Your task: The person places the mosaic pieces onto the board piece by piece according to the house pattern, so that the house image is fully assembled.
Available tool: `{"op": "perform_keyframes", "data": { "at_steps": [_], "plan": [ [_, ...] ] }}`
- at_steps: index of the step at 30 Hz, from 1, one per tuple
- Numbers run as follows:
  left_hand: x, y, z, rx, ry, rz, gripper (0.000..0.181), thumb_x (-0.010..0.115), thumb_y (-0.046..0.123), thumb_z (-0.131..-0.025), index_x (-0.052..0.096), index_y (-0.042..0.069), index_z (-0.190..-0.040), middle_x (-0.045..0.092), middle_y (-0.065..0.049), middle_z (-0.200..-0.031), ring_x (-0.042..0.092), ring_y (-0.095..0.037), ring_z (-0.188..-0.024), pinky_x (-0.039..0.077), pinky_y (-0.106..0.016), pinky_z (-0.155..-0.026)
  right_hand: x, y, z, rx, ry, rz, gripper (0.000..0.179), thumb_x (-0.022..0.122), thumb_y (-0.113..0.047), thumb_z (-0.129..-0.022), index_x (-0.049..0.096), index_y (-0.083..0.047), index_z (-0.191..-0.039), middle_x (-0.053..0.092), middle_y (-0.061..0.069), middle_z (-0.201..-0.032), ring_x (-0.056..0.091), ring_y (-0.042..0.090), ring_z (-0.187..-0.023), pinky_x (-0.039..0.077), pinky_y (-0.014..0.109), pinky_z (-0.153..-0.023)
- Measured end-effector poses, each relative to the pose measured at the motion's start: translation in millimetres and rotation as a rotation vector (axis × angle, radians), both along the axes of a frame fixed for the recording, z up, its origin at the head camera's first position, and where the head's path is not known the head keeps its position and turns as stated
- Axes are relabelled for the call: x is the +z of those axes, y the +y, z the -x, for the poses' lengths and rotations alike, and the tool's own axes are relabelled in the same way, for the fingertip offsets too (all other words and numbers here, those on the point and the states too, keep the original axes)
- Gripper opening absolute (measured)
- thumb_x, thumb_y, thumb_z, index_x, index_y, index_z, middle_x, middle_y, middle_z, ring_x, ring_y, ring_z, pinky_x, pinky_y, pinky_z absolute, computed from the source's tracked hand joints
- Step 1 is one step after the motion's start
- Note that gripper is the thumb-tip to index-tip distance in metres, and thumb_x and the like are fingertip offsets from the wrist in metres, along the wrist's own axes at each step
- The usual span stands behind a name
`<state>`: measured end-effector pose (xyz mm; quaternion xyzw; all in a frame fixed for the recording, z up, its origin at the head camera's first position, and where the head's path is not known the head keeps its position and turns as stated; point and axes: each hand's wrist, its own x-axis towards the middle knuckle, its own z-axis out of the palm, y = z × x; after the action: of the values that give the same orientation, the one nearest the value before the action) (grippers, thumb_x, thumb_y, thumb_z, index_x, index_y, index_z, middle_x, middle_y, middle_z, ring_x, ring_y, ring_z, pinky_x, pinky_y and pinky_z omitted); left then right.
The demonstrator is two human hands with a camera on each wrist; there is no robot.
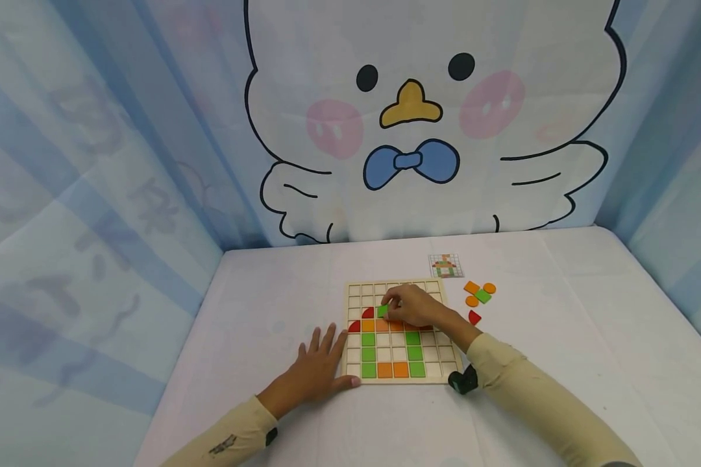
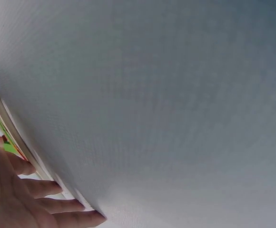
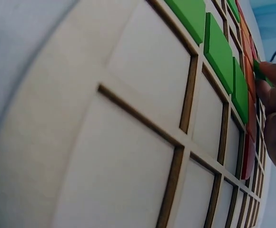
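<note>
A wooden grid board (image 1: 438,371) lies on the table with colored tiles set in its cells. Above its orange row (image 1: 368,325), my right hand (image 1: 411,305) pinches a green square tile (image 1: 381,312) between thumb and fingertips. That tile sits right beside a red curved piece (image 1: 368,312); another red piece (image 1: 354,326) is one row lower at the left. Green tiles (image 1: 368,353) form two columns, with orange squares (image 1: 393,370) between them at the bottom. With fingers spread, my left hand (image 1: 315,373) rests against the board's left edge, its thumb at the lower left corner.
Right of the board lie loose pieces: orange circles (image 1: 489,288), an orange square (image 1: 471,287), a green square (image 1: 483,296) and a red curved piece (image 1: 474,317). A pattern card (image 1: 446,266) lies behind the board. A cartoon-printed curtain (image 1: 409,207) hangs behind the table.
</note>
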<state>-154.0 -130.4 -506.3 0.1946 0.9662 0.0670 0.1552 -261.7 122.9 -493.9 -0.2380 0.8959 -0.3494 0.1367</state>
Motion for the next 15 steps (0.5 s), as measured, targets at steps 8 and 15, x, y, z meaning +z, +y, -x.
{"op": "perform_keyframes", "data": {
  "at_steps": [8, 15],
  "plan": [
    [3.0, -0.1, -0.5, -0.008, 0.005, -0.002, 0.098, 0.048, 0.075, -0.086, 0.022, 0.011, -0.156, 0.018, -0.020, -0.162, 0.019, -0.050, -0.145, 0.030, -0.069, -0.105, 0.7, -4.7, -0.1, -0.018, 0.024, -0.073, 0.022, 0.073, -0.022, -0.088, 0.070, -0.012, -0.107, 0.067, -0.007, -0.082, 0.057, 0.008, -0.073, 0.047, 0.031, -0.073],
    [2.4, -0.1, -0.3, -0.010, 0.005, 0.006, 0.099, 0.047, 0.076, -0.085, 0.023, 0.011, -0.156, 0.019, -0.020, -0.162, 0.019, -0.050, -0.145, 0.031, -0.069, -0.105, 2.7, -5.7, -1.8, -0.031, 0.035, -0.113, 0.023, 0.073, -0.027, -0.088, 0.071, -0.015, -0.108, 0.067, -0.006, -0.084, 0.056, 0.009, -0.074, 0.045, 0.030, -0.069]
  ]
}}
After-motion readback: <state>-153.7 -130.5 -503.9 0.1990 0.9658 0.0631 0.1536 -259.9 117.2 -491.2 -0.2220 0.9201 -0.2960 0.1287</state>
